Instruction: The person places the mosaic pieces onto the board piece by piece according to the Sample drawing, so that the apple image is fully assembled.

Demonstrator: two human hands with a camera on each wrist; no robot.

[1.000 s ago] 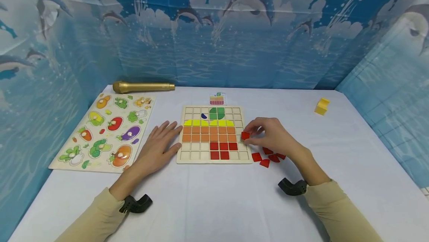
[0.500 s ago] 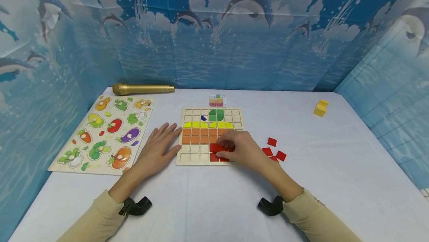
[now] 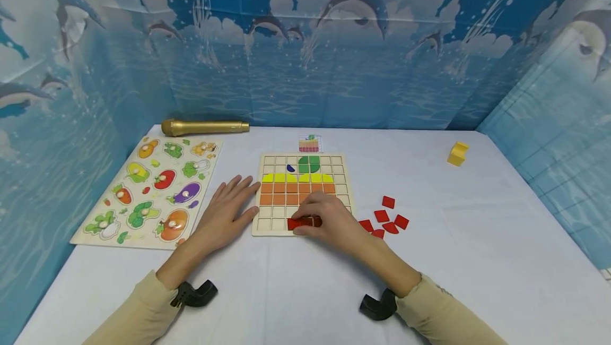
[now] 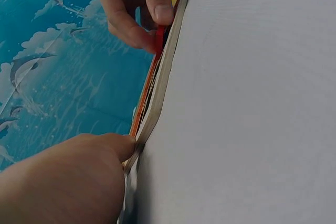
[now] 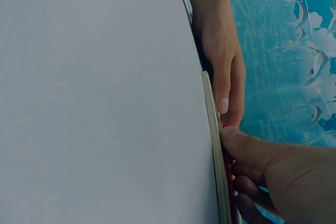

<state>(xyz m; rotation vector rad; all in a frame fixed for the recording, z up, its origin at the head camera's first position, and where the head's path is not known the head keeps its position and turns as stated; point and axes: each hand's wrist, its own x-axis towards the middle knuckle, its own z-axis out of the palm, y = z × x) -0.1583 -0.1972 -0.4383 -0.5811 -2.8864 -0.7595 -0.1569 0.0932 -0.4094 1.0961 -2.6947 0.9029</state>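
Note:
A wooden grid board (image 3: 277,211) lies mid-table, with green, yellow, orange and red tiles set in its cells and a small dark-blue piece near the top. Between thumb and fingers, my right hand (image 3: 329,221) pinches a red square tile (image 3: 293,224) at the bottom row, just left of the other red tiles. That hand covers most of the red cells. My left hand (image 3: 224,208) rests flat with spread fingers, its thumb and index fingertips at the board's left edge. The left wrist view shows the red tile (image 4: 159,40) upright-looking against the board.
Several loose red pieces (image 3: 382,216) lie right of the board. A vegetable puzzle board (image 3: 110,228) is at the left, with a gold microphone (image 3: 205,128) behind it. A small picture card (image 3: 310,144) and a yellow block (image 3: 457,154) sit farther back.
My right hand has carried a red tile leftward from the board's right edge, over the red cells, down to the bottom row. The left hand has stayed in place.

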